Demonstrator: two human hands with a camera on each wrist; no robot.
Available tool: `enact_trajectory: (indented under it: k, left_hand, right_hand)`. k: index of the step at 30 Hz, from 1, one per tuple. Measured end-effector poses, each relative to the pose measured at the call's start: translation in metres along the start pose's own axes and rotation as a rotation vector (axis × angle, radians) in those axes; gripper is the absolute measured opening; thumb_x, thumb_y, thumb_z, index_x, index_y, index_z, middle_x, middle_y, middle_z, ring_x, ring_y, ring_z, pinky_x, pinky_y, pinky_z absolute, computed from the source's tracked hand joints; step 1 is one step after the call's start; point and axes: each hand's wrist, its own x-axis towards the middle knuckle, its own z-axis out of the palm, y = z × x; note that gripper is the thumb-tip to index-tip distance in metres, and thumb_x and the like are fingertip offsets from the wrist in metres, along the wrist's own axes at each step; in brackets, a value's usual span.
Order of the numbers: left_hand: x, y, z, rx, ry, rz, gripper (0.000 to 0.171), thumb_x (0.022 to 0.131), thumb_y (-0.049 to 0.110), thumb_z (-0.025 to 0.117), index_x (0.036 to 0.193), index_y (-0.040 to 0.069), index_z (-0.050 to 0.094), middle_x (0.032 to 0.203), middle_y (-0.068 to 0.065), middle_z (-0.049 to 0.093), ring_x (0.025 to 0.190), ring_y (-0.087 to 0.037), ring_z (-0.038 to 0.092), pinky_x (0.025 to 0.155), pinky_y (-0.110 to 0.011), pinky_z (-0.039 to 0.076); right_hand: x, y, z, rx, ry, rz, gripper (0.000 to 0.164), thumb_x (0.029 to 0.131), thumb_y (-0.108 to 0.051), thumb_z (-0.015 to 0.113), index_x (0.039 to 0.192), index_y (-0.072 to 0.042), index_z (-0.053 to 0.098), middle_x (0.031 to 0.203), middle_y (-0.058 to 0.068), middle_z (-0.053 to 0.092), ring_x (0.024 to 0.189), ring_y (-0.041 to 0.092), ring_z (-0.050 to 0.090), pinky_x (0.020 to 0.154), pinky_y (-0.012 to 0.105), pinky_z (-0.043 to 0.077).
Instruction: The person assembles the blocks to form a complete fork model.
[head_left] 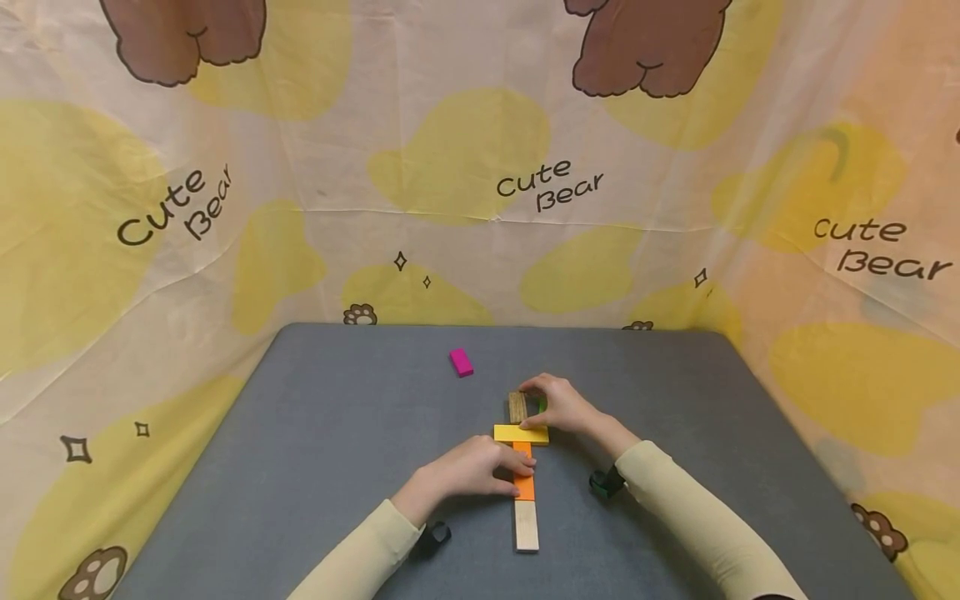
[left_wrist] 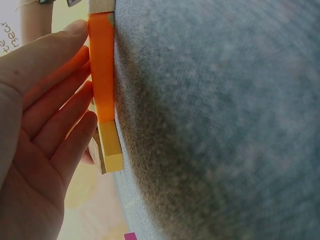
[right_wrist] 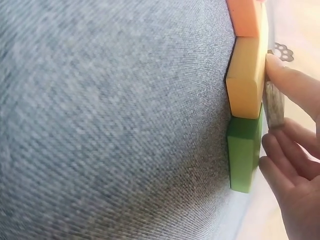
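Note:
My right hand point(head_left: 566, 406) pinches a brown wooden block point(head_left: 517, 408) between thumb and fingers, just behind the yellow block point(head_left: 507, 434). In the right wrist view the brown block point(right_wrist: 273, 105) appears raised above the green block point(right_wrist: 241, 155), which touches the yellow one. From the head, the hand mostly hides the green block. My left hand point(head_left: 472, 463) rests its nearly straight fingers and thumb on the orange block point(head_left: 525, 492). The orange block point(left_wrist: 102, 70) lies flat, its end against the yellow block. A pale wooden block point(head_left: 527, 527) continues the row on the near side.
A magenta block point(head_left: 461, 362) lies alone farther back on the grey table point(head_left: 337, 433). Patterned cloth point(head_left: 450, 167) hangs behind the table and along both sides. Dark wrist cameras sit under both wrists, close to the tabletop.

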Motion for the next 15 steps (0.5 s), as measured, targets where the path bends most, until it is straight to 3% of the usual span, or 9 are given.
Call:
enact_trajectory:
  k: [15]
  left_hand:
    - [0.0006,-0.0007,0.0013,0.008,0.004,-0.002,0.034,0.087,0.032,0.071,0.12,0.024,0.07,0.125,0.013,0.067,0.116,0.004,0.061,0.094,-0.016,0.05]
  right_hand:
    - [0.0028,0.0002,-0.0016,0.004,-0.057,0.03,0.058,0.073,-0.038,0.083,0.121,-0.011,0.065,0.119,0.007,0.066,0.111,0.024,0.06,0.099,0.045,0.05]
